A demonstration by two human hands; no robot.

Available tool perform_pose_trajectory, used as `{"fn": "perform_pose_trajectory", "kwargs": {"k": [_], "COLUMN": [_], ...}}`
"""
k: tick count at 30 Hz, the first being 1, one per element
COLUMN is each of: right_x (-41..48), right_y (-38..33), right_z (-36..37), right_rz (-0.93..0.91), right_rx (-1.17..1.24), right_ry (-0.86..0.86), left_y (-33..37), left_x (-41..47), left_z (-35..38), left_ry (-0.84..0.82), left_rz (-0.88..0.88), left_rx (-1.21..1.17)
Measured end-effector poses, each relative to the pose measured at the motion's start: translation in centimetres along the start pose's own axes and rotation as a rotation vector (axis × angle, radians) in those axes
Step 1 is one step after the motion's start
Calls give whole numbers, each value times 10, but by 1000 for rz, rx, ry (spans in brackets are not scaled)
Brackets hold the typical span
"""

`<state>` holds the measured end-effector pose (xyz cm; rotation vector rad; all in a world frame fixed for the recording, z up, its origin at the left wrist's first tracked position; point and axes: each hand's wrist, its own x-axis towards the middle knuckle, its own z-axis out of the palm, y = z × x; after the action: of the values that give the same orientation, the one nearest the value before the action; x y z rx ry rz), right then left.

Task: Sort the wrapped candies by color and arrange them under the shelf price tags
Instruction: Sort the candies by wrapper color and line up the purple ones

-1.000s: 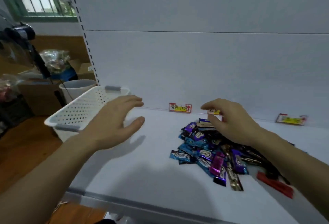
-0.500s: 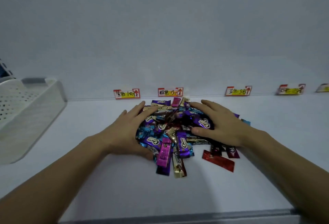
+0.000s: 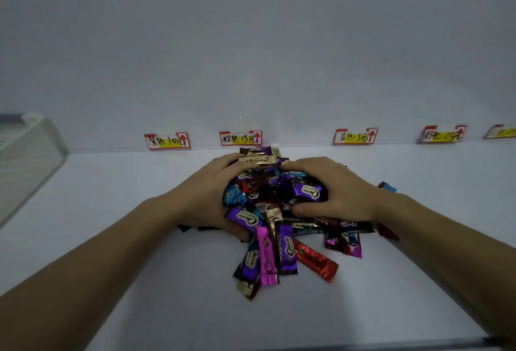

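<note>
A heap of wrapped candies (image 3: 275, 197) in purple, blue, gold, magenta and red lies on the white shelf (image 3: 139, 239). My left hand (image 3: 208, 194) cups the heap's left side, fingers curled round it. From the right, my right hand (image 3: 337, 191) grips the pile. Loose candies spill toward me, among them a magenta one (image 3: 267, 255) and a red one (image 3: 317, 260). Price tags line the back wall: purple (image 3: 167, 140), brown (image 3: 240, 138), blue (image 3: 355, 136), and a further one (image 3: 442, 134).
A white perforated basket (image 3: 26, 160) stands at the far left of the shelf. Another tag (image 3: 501, 131) shows at the right edge. The shelf's front lip (image 3: 307, 346) runs along the bottom. A blue candy (image 3: 388, 186) lies apart behind my right wrist.
My view has swung right and closer to the shelf. Both hands came down onto the candies and drew them together into a taller heap between the palms.
</note>
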<state>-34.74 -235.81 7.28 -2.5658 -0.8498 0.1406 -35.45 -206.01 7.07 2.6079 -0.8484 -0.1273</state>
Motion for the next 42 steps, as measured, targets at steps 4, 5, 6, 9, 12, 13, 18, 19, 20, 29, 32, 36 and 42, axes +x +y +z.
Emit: {"fn": "perform_pose_trajectory", "kwargs": {"k": [4, 5, 6, 9, 12, 13, 18, 19, 20, 29, 32, 36, 42], "right_x": [-21, -28, -35, -52, -62, -64, -69, -71, -74, -81, -83, -86, -57], "right_y": [18, 23, 27, 36, 43, 43, 38, 37, 37, 34, 30, 16, -25], "right_z": [-8, -10, -13, -22, -23, -22, -28, -30, -31, -36, -34, -40, -35], "right_rz": [0, 1, -1, 2, -19, -28, -99, -104, -106, -91, -71, -42, 15], "right_rx": [14, 18, 17, 14, 40, 49, 29, 20, 14, -75, -38, 116, 767], "right_ry": [-4, -1, 6, 9, 56, 93, 266, 274, 280, 358, 363, 438, 474], "left_y": [28, 36, 45, 63, 68, 67, 68, 69, 70, 92, 91, 91, 101], "left_x": [7, 9, 10, 18, 20, 20, 18, 15, 12, 12, 12, 7, 4], "left_z": [14, 18, 21, 31, 37, 37, 31, 29, 28, 30, 35, 34, 33], "left_ry": [11, 15, 22, 14, 13, 20, 122, 138, 147, 410, 456, 550, 550], "left_rz": [-13, -15, -16, -42, -72, -78, -67, -48, -23, 101, 132, 128, 151], "left_rx": [4, 2, -1, -7, -24, -16, 38, 24, 9, -64, -16, -125, -246]}}
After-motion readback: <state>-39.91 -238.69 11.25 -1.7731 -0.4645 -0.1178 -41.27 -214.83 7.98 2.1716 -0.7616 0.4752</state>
